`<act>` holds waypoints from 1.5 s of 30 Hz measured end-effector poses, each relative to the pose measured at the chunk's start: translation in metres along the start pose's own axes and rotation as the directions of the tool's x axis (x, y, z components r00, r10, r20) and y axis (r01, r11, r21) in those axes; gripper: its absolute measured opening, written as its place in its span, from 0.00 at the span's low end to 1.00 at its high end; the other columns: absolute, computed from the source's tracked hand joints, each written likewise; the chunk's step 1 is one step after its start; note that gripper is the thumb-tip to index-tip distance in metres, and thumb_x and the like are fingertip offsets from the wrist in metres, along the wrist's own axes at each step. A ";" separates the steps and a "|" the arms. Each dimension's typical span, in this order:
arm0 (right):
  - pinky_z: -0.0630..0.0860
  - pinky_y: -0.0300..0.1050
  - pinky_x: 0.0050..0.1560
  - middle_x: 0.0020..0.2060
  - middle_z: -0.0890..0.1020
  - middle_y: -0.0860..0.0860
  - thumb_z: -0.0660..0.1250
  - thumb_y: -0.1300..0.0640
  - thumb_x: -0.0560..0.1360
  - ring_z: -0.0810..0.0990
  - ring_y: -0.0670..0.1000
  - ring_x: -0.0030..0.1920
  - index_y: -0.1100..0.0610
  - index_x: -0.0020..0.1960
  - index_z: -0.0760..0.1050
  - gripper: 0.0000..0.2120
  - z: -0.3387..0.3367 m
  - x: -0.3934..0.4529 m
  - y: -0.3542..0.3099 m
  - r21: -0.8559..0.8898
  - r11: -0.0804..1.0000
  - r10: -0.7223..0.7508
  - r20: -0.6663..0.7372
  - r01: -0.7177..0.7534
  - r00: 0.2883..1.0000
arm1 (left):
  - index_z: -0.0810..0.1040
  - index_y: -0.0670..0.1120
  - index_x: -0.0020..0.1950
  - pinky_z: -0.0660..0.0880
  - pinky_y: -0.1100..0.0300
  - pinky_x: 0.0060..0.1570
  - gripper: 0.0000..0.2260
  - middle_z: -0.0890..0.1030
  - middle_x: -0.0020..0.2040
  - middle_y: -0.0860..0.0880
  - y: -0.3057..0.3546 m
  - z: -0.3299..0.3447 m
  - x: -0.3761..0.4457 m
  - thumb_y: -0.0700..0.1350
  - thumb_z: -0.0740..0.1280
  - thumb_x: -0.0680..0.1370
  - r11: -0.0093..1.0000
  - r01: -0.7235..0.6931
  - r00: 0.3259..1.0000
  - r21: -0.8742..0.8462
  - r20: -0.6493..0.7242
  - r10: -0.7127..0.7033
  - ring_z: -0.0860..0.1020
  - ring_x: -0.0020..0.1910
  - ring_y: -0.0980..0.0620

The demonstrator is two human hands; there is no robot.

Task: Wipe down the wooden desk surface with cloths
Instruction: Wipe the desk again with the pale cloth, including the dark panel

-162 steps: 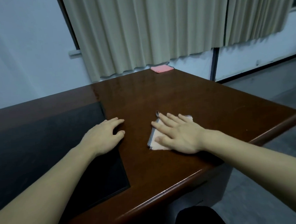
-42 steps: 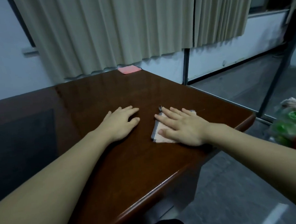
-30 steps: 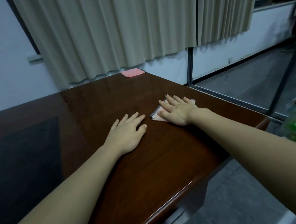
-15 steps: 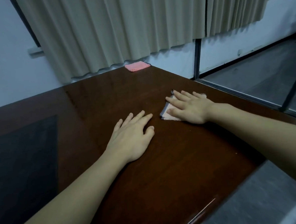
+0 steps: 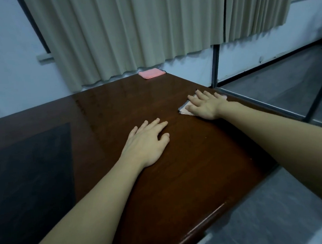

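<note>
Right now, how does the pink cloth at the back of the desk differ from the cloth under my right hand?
The pink cloth lies untouched at the desk's far edge below the curtain; the pale cloth lies near the right edge, pressed flat under the right hand. The pink cloth shows whole; the pale cloth is mostly covered. The pale cloth has a dark trim. Both lie flat on the wood.

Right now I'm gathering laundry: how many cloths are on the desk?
2. A pale cloth lies flat under the right hand near the desk's right edge; a pink cloth sits folded at the far corner by the curtain.
</note>
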State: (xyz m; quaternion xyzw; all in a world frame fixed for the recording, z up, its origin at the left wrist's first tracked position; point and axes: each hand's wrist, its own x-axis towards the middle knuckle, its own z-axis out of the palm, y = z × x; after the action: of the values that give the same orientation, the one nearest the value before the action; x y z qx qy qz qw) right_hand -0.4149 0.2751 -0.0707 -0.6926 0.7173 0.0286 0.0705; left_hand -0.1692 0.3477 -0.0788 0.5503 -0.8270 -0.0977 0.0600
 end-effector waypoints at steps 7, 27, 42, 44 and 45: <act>0.39 0.56 0.79 0.82 0.40 0.48 0.40 0.32 0.81 0.40 0.52 0.82 0.40 0.82 0.40 0.32 0.019 -0.123 0.009 -0.019 0.986 -0.164 0.021 0.164 0.986 | 0.57 0.61 0.81 0.48 0.47 0.80 0.23 0.55 0.82 0.57 0.003 0.000 -0.002 0.59 0.51 0.85 1.000 0.011 1.000 0.027 -0.006 -0.011 0.52 0.81 0.51; 0.39 0.55 0.79 0.82 0.39 0.48 0.42 0.31 0.81 0.40 0.52 0.82 0.40 0.82 0.41 0.32 0.017 -0.098 0.037 -0.002 0.996 -0.089 0.018 0.089 0.996 | 0.56 0.61 0.81 0.45 0.43 0.79 0.25 0.52 0.83 0.56 0.042 0.001 0.018 0.63 0.46 0.84 0.998 -0.049 0.996 0.030 0.074 0.047 0.49 0.82 0.49; 0.41 0.60 0.80 0.83 0.42 0.51 0.43 0.33 0.81 0.42 0.56 0.82 0.43 0.83 0.45 0.33 -0.004 0.025 0.040 0.055 0.996 0.079 -0.030 -0.077 0.996 | 0.53 0.64 0.81 0.42 0.44 0.79 0.25 0.49 0.83 0.59 0.042 0.010 0.019 0.64 0.49 0.83 0.998 -0.048 0.997 0.031 0.064 0.046 0.46 0.82 0.52; 0.41 0.60 0.80 0.83 0.42 0.51 0.43 0.33 0.81 0.42 0.56 0.82 0.43 0.83 0.45 0.33 -0.003 0.019 0.042 0.055 0.996 0.078 -0.033 -0.076 0.996 | 0.53 0.64 0.81 0.42 0.44 0.79 0.25 0.50 0.83 0.59 0.043 0.010 0.019 0.64 0.49 0.83 0.998 -0.046 0.997 0.031 0.056 0.044 0.46 0.82 0.52; 0.42 0.60 0.80 0.83 0.42 0.51 0.43 0.32 0.81 0.42 0.56 0.82 0.43 0.83 0.45 0.33 -0.004 0.013 0.044 0.052 0.996 0.078 -0.034 -0.076 0.996 | 0.53 0.64 0.81 0.43 0.43 0.79 0.25 0.50 0.83 0.59 0.044 0.009 0.018 0.64 0.49 0.83 0.999 -0.045 0.998 0.031 0.052 0.043 0.47 0.82 0.52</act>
State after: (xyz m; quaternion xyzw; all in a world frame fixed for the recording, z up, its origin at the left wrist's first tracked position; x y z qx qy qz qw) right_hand -0.4597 0.2633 -0.0715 -0.6629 0.7450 0.0005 0.0742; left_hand -0.2177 0.3482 -0.0778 0.5302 -0.8416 -0.0973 0.0322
